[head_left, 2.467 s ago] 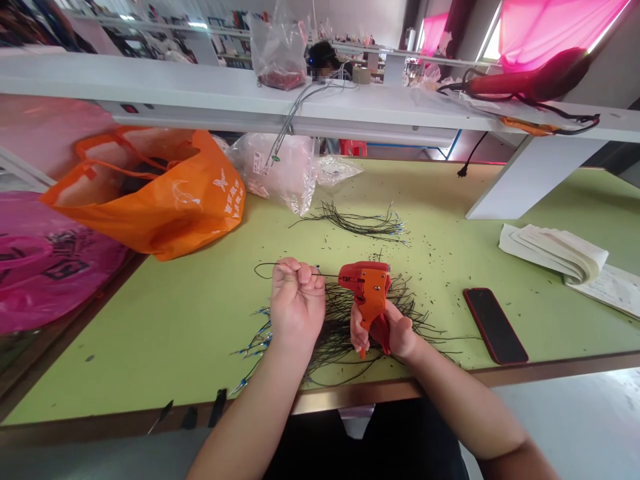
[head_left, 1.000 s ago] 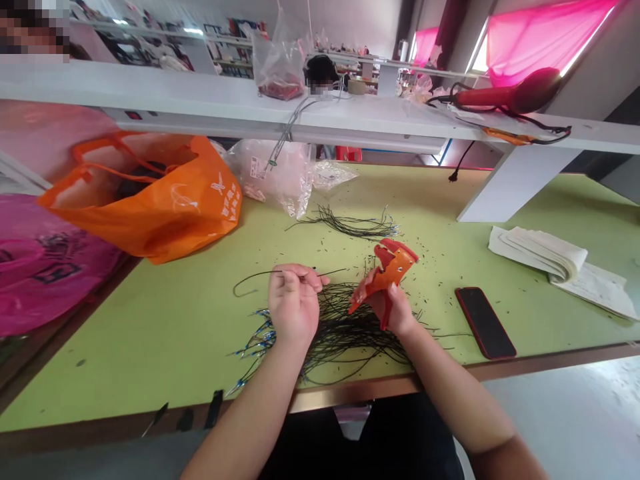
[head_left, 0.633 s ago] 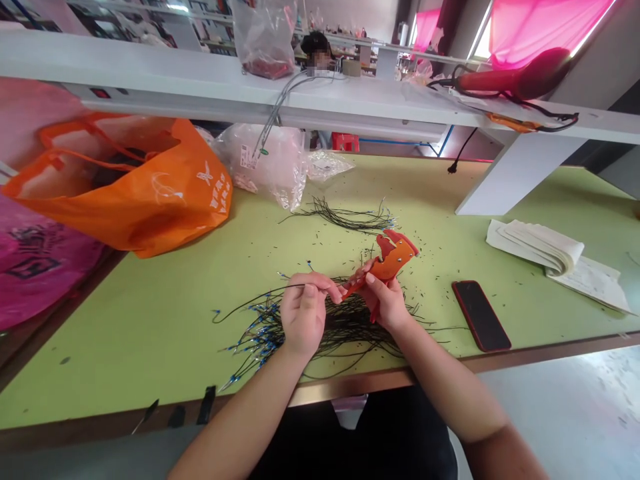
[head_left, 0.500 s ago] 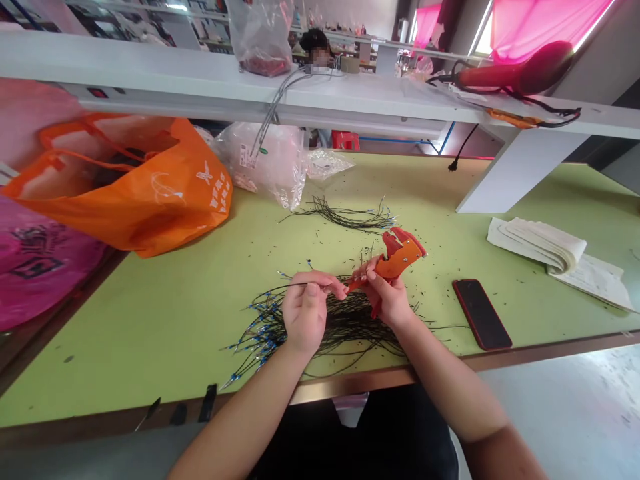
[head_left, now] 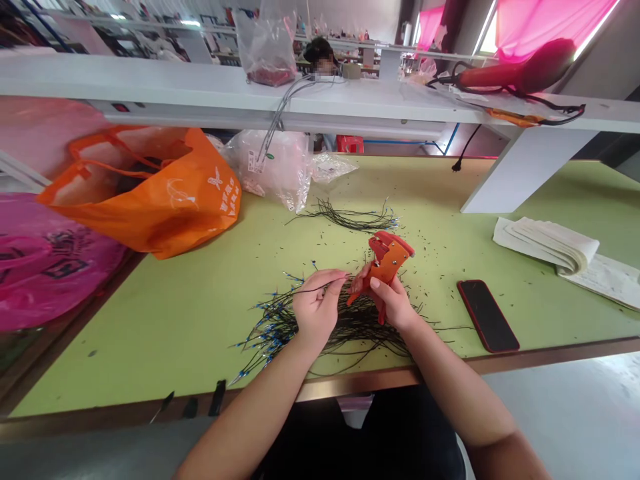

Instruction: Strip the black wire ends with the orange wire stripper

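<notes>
The left hand (head_left: 316, 308) pinches a black wire (head_left: 325, 286), its end too fine to make out. Just beside that hand, the right hand (head_left: 396, 303) is wrapped around an orange wire stripper (head_left: 390, 261). Beneath both hands lies a wire heap (head_left: 357, 325); a phone (head_left: 489, 316) lies to their right.

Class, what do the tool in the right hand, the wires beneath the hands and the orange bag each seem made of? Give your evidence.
Tool: probably painted metal, perhaps plastic; silvery pins dot its smooth body.
Wires: likely matt black plastic sheathing, since they bend in thin, even curves.
Orange bag: thin fabric or plastic sheet with a slight sheen, judging by its slumped, creased sides.
</notes>
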A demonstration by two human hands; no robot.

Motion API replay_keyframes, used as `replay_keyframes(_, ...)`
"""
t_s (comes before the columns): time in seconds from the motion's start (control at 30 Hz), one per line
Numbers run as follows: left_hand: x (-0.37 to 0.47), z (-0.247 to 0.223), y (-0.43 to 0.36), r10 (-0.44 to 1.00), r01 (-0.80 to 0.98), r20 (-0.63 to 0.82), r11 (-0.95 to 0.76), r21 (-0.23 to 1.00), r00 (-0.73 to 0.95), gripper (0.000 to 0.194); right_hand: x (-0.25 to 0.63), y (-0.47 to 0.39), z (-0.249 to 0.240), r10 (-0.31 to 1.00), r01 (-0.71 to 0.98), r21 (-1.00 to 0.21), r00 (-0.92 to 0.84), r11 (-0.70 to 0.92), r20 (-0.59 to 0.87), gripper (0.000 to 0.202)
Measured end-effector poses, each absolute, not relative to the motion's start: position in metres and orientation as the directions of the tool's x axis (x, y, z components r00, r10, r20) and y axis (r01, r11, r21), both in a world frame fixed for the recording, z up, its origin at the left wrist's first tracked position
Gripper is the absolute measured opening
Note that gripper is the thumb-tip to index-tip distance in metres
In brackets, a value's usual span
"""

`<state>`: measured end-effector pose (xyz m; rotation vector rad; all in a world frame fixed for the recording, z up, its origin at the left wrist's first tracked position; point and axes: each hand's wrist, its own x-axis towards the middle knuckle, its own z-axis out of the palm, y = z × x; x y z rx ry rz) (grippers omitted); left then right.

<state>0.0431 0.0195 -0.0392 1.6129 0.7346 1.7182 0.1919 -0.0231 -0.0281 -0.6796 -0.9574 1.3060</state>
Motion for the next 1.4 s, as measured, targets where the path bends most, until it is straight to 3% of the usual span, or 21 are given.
replay_keyframes(0.13, 0.040, -0.040, 0.023, 0.798, -0.085, 0.592, -0.601, 0.794, -0.112, 0.010, 0.191, -0.023, -0.031, 0.968, -0.520, -0.853, -0.194, 0.037, 0.160, 0.035)
replay_keyframes(0.27, 0.038, -0.030, 0.024, 0.730, 0.013, 0.678, -0.680, 0.733, -0.086, 0.004, 0.189, -0.023, -0.035, 0.953, -0.532, -0.845, -0.277, -0.048, 0.120, 0.043)
replay_keyframes(0.47, 0.040, -0.027, 0.020, 0.692, 0.065, 0.721, -0.722, 0.689, 0.035, 0.010, 0.187, -0.024, -0.037, 0.962, -0.540, -0.841, -0.244, -0.032, 0.120, 0.048)
replay_keyframes(0.67, 0.044, -0.022, 0.014, 0.762, -0.097, 0.646, -0.647, 0.757, -0.037, 0.005, 0.188, -0.024, -0.036, 0.958, -0.484, -0.874, -0.265, -0.032, 0.112, 0.058)
replay_keyframes(0.87, 0.041, -0.022, 0.016, 0.695, 0.084, 0.715, -0.719, 0.690, 0.070, 0.011, 0.187, -0.025, -0.043, 0.977, -0.483, -0.874, -0.206, -0.050, 0.057, 0.059)
replay_keyframes(1.03, 0.041, -0.023, 0.014, 0.622, 0.066, 0.769, -0.782, 0.620, 0.146, 0.018, 0.187, -0.024, -0.043, 0.991, -0.525, -0.850, -0.127, -0.040, 0.033, 0.058)
replay_keyframes(1.4, 0.040, -0.026, 0.012, 0.561, 0.085, 0.810, -0.827, 0.556, 0.170, 0.025, 0.187, -0.027, -0.047, 0.986, -0.518, -0.855, -0.145, -0.001, 0.086, 0.053)
